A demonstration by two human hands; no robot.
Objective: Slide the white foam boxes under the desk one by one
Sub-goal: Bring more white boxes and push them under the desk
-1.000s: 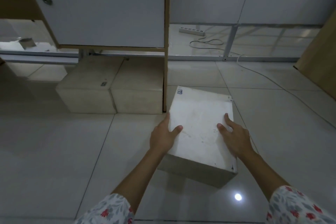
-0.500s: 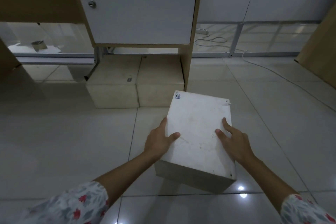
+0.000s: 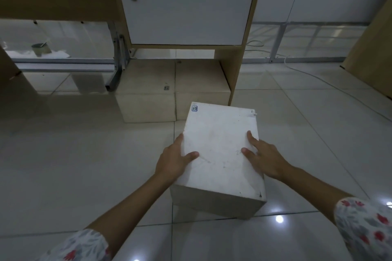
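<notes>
A white foam box (image 3: 220, 146) stands on the tiled floor in front of me, a small label at its far left corner. My left hand (image 3: 174, 161) grips its left edge, thumb on top and fingers down the side. My right hand (image 3: 265, 159) holds the right edge, thumb and forefinger on the lid. Two more foam boxes (image 3: 146, 91) (image 3: 201, 89) sit side by side under the desk cabinet (image 3: 186, 6), just beyond the held box.
The desk's wooden side panel (image 3: 231, 70) stands right of the stored boxes. A metal leg (image 3: 118, 65) is to their left. A white cable (image 3: 307, 76) trails across the floor at right, near a wooden board (image 3: 371, 44). A small cup (image 3: 40, 48) sits far left.
The box and both hands have shifted left relative to the desk, from right of the side panel to in front of the right stored box. Both hands hold it as before.
</notes>
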